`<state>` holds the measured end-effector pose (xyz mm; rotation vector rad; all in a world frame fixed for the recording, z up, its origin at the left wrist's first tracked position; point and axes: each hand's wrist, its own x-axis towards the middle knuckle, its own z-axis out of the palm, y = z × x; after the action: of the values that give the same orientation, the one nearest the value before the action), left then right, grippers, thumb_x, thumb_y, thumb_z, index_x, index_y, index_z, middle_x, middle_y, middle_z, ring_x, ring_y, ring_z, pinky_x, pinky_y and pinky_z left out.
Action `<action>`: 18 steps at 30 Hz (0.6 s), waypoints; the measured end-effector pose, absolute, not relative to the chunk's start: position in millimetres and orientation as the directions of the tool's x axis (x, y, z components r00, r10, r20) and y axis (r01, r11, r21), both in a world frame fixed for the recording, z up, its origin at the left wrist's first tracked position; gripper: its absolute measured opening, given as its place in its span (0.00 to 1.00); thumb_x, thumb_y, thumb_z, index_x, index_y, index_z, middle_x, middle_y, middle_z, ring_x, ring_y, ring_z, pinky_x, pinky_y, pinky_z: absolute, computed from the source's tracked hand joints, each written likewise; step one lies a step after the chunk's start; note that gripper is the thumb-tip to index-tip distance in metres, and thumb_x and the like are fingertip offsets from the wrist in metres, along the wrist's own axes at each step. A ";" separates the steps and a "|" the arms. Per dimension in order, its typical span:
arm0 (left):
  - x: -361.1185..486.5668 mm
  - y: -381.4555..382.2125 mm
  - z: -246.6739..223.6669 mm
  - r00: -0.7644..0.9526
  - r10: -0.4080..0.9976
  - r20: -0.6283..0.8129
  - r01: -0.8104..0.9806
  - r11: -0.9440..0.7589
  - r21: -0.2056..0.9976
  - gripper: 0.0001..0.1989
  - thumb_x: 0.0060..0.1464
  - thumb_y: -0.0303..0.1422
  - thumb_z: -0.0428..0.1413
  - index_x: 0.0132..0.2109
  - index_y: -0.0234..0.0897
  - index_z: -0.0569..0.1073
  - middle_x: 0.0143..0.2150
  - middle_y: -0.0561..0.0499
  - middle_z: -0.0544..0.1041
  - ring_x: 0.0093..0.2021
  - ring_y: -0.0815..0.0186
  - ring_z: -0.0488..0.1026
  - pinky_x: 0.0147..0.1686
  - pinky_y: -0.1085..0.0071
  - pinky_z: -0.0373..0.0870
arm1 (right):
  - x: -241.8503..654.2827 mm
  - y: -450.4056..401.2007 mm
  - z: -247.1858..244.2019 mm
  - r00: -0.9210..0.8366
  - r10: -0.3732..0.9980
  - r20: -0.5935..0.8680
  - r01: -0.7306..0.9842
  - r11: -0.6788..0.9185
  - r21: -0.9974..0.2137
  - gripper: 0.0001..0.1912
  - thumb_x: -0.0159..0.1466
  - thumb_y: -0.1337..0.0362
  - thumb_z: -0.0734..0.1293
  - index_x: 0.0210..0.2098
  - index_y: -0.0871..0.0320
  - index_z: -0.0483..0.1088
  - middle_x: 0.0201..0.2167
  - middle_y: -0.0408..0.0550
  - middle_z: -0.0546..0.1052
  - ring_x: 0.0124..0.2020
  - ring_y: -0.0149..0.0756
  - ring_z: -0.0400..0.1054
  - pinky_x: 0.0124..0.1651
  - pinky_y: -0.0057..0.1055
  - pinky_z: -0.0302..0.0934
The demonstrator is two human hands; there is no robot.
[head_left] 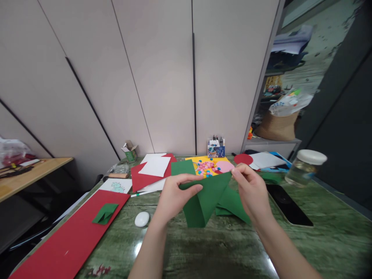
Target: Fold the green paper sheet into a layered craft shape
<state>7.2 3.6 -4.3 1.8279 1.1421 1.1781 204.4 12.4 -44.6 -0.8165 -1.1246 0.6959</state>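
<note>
Hands pinch green paper [207,199] above table edge [334,193], phone [289,205] near.

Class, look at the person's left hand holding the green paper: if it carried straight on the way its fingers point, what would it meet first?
Probably the right hand: the left hand points right across the folded green paper, though depth is unclear.

Red sheet [69,236], white eraser [142,219], black phone [287,205], lidded glass jar [305,167] on green table [334,240].
</note>
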 end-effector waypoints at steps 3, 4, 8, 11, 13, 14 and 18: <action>6.4 4.3 -4.9 0.214 0.915 0.342 0.308 -0.395 0.866 0.09 0.46 0.29 0.61 0.38 0.42 0.79 0.40 0.53 0.81 0.40 0.65 0.77 0.43 0.71 0.73 | 204.0 12.7 -43.7 0.281 0.826 0.488 -0.080 0.527 -0.846 0.11 0.59 0.62 0.65 0.23 0.57 0.62 0.27 0.41 0.60 0.31 0.33 0.54 0.34 0.29 0.48; 6.2 4.6 -5.2 0.216 0.914 0.344 0.306 -0.398 0.865 0.09 0.46 0.29 0.61 0.38 0.42 0.79 0.40 0.53 0.81 0.41 0.65 0.76 0.43 0.71 0.73 | 203.8 12.9 -43.4 0.281 0.828 0.485 -0.083 0.525 -0.847 0.11 0.59 0.62 0.66 0.23 0.57 0.62 0.27 0.41 0.60 0.31 0.33 0.54 0.34 0.29 0.48; 6.2 5.6 -6.2 0.221 0.909 0.352 0.299 -0.407 0.863 0.09 0.47 0.30 0.61 0.38 0.41 0.79 0.40 0.52 0.81 0.41 0.64 0.76 0.43 0.69 0.73 | 203.6 13.5 -43.7 0.285 0.827 0.485 -0.104 0.530 -0.842 0.11 0.59 0.62 0.66 0.23 0.57 0.63 0.27 0.41 0.60 0.32 0.32 0.54 0.35 0.29 0.47; 6.3 5.8 -6.5 0.223 0.910 0.350 0.295 -0.405 0.866 0.09 0.47 0.29 0.61 0.38 0.41 0.79 0.40 0.52 0.81 0.41 0.64 0.77 0.43 0.70 0.73 | 203.9 13.2 -44.9 0.279 0.826 0.490 -0.111 0.535 -0.838 0.11 0.60 0.63 0.66 0.23 0.57 0.63 0.27 0.41 0.59 0.32 0.32 0.53 0.35 0.30 0.47; 6.0 6.0 -6.5 0.224 0.909 0.351 0.292 -0.406 0.866 0.09 0.47 0.29 0.61 0.38 0.41 0.79 0.40 0.52 0.81 0.41 0.64 0.77 0.43 0.70 0.73 | 204.2 12.8 -45.4 0.277 0.826 0.490 -0.110 0.534 -0.838 0.11 0.60 0.63 0.66 0.23 0.57 0.63 0.26 0.40 0.59 0.31 0.31 0.53 0.34 0.30 0.46; 5.9 6.2 -6.5 0.223 0.909 0.353 0.291 -0.407 0.866 0.09 0.47 0.29 0.61 0.38 0.41 0.79 0.40 0.52 0.81 0.41 0.64 0.77 0.43 0.70 0.73 | 204.3 12.6 -45.4 0.277 0.827 0.490 -0.109 0.533 -0.839 0.11 0.60 0.63 0.66 0.22 0.57 0.63 0.26 0.40 0.59 0.31 0.31 0.52 0.34 0.30 0.46; 5.7 7.1 -6.2 0.225 0.911 0.345 0.285 -0.400 0.871 0.08 0.47 0.30 0.61 0.38 0.41 0.79 0.40 0.52 0.81 0.40 0.64 0.77 0.43 0.70 0.73 | 204.2 11.9 -44.6 0.278 0.827 0.489 -0.103 0.532 -0.841 0.12 0.60 0.62 0.65 0.22 0.57 0.62 0.24 0.39 0.58 0.29 0.31 0.51 0.33 0.29 0.46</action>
<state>5.7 7.1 -6.2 1.8253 1.1052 1.1794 204.2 11.9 -44.6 -0.7937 -1.1192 0.7207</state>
